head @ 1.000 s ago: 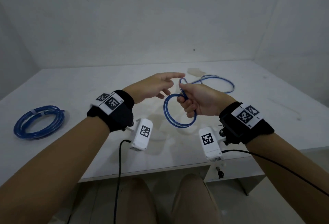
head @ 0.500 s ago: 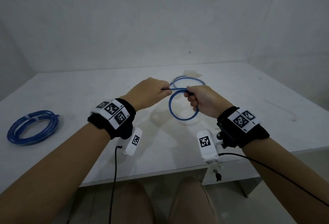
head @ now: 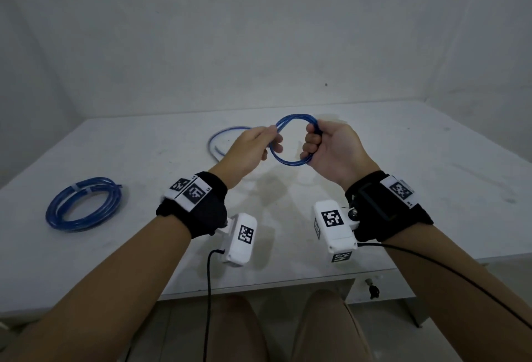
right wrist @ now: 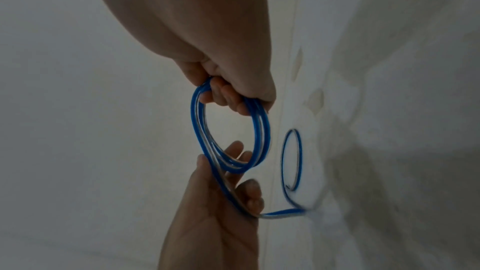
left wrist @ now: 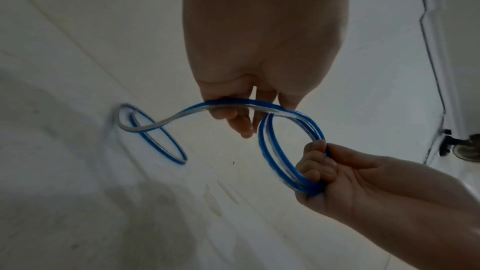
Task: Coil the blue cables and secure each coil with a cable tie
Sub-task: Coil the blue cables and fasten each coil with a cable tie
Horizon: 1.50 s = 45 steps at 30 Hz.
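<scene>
A small coil of blue cable hangs in the air over the white table, between my two hands. My right hand grips the coil's right side with its fingers curled round the strands. My left hand holds the running strand at the coil's left side. From there the loose tail drops to the table and lies in one open loop at the left rear. A finished blue coil bound with a white tie lies at the far left.
A pale patch lies on the table just behind my right hand; what it is cannot be told. Walls close the table at the back and right. The table's front edge runs below my wrists, with my knees under it.
My left hand closed on the cable and laid it against the coil in my right hand. Both hands rose, and the loose tail shortened and swung to the left.
</scene>
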Motion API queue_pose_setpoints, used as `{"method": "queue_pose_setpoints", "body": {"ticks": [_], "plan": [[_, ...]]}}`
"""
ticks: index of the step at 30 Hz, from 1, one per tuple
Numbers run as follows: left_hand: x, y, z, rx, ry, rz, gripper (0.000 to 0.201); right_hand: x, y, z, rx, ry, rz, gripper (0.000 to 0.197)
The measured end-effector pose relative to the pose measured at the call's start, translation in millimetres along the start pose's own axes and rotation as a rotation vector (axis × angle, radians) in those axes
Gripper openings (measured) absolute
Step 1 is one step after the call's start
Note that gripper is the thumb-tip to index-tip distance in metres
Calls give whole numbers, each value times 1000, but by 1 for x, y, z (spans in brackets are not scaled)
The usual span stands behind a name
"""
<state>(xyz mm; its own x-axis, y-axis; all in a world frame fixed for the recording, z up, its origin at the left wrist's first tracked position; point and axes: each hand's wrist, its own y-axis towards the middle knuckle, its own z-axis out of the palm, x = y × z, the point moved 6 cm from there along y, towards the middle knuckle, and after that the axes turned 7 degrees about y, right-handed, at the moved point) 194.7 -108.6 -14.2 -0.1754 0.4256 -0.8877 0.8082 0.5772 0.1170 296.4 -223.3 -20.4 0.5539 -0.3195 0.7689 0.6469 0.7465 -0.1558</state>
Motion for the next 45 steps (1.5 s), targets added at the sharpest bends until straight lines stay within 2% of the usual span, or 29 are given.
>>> {"method": "queue_pose_setpoints", "body": {"ticks": [2, 4, 7, 9, 14, 17, 20, 22, 24, 27, 30, 37, 40, 45], "plan": [[1, -2, -2, 24, -105, -44, 37, -2, -1, 0, -2, -14, 14, 31], [2, -2, -9, 20, -87, -28, 32, -1, -2, -1, -6, -70, 19, 32], [-3, -2, -27, -105, 158, 129, 30, 2, -4, -3, -8, -160, 31, 33], [-12, -4, -33, -165, 331, 229, 22, 2, -5, -3, 6, -215, 40, 32], [-18, -4, -34, -267, 394, 323, 21, 1, -8, 3, 29, -333, 34, 32], [-18, -5, -16, -152, 403, 342, 31, 8, -8, 2, -4, -323, -24, 32], [-9, -4, -5, -4, 215, 224, 48, 16, -8, 0, -23, -312, -53, 32], [-5, -4, -3, 45, 54, 83, 46, 16, -10, 0, -3, -342, -40, 31], [-7, -4, 0, 99, -5, 4, 43, 14, -13, 3, 29, -393, -25, 31], [-14, 0, 3, 136, -5, 4, 49, 13, -15, 6, 61, -434, -31, 31], [-18, 1, 9, 162, -76, 67, 44, 16, -13, 7, 64, -419, -60, 29], [-12, -8, 16, 295, -541, -127, 37, 6, -7, 2, 48, -204, -73, 29], [-12, -10, 15, 286, -592, -180, 35, 3, -5, 5, 64, -197, -71, 31], [-9, -3, 10, 154, -642, -192, 35, 2, -6, 10, 96, -297, -67, 34]]}}
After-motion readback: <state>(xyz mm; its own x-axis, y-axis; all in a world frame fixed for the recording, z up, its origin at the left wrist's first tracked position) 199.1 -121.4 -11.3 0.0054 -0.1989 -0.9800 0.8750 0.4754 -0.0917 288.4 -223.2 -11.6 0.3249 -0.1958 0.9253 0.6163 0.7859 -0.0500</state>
